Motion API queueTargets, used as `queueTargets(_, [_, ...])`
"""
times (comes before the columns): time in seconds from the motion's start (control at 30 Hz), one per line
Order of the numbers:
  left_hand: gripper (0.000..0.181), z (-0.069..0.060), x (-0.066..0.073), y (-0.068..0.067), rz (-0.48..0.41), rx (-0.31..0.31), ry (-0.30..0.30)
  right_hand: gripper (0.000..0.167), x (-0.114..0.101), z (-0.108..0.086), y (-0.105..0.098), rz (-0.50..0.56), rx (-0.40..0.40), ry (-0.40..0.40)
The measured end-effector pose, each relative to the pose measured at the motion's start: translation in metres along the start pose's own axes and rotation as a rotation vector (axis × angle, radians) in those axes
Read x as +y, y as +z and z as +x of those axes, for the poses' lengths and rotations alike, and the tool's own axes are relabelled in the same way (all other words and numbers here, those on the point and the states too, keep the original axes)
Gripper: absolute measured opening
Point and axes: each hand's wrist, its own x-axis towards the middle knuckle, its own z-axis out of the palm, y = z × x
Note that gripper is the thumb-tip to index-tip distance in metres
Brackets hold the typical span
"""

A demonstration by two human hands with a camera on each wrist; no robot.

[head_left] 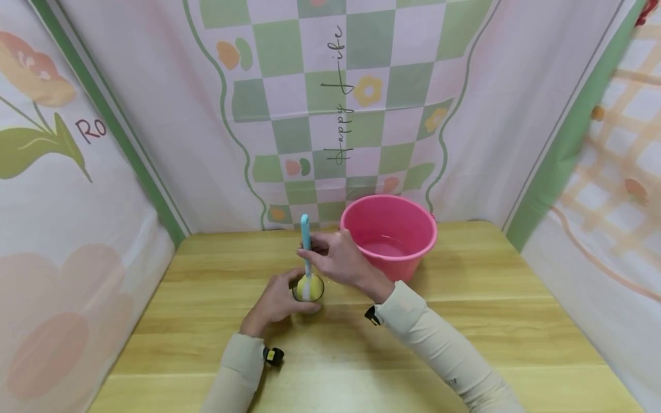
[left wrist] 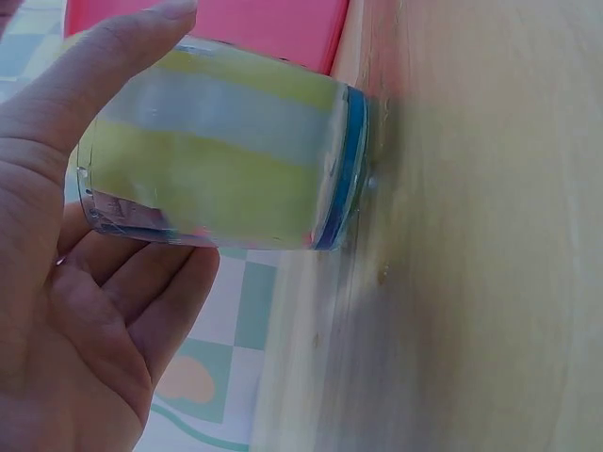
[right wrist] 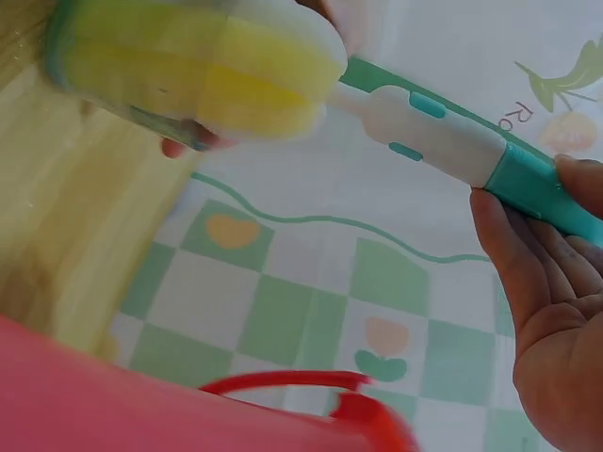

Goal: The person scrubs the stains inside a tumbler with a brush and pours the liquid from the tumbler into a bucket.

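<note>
A clear glass (left wrist: 217, 151) stands on the wooden table, and my left hand (head_left: 276, 298) grips it around the side, thumb on one side and fingers on the other. Inside the glass is the yellow and white sponge head (right wrist: 236, 71) of a brush, its top showing above the rim. My right hand (head_left: 343, 258) pinches the brush's teal and white handle (right wrist: 443, 132) between thumb and fingers, above the glass. The handle stands nearly upright in the head view. In the left wrist view the sponge fills most of the glass.
A pink bucket (head_left: 395, 267) stands just right of the glass, behind my right wrist, with what looks like water at its bottom. The wooden table (head_left: 465, 338) ends at a patterned cloth (head_left: 413, 46) at the back, with more cloth on both sides.
</note>
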Motion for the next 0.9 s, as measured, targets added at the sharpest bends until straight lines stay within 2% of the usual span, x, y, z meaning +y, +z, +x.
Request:
queueTargets(0.13, [0.068,0.0,0.0,0.0,-0.01,0.002,-0.008,0.006,-0.011,0.008,-0.01,-0.025,0.031,-0.062])
queueTargets(0.3, [0.056,0.001,0.001,-0.001,-0.016,0.011,0.01,0.007,-0.023,0.018,-0.021,-0.043,0.05,-0.133])
queueTargets(0.43, [0.055,0.001,0.001,-0.001,-0.011,0.014,0.013,0.009,-0.021,0.018,-0.017,-0.038,0.044,-0.124])
queueTargets(0.7, [0.072,0.0,0.001,-0.001,0.003,0.005,0.024,0.007,0.0,0.002,0.006,-0.016,-0.009,-0.052])
queueTargets(0.9, [0.065,0.0,0.0,0.001,-0.016,0.007,0.027,0.008,-0.008,0.007,0.0,-0.043,0.006,-0.098])
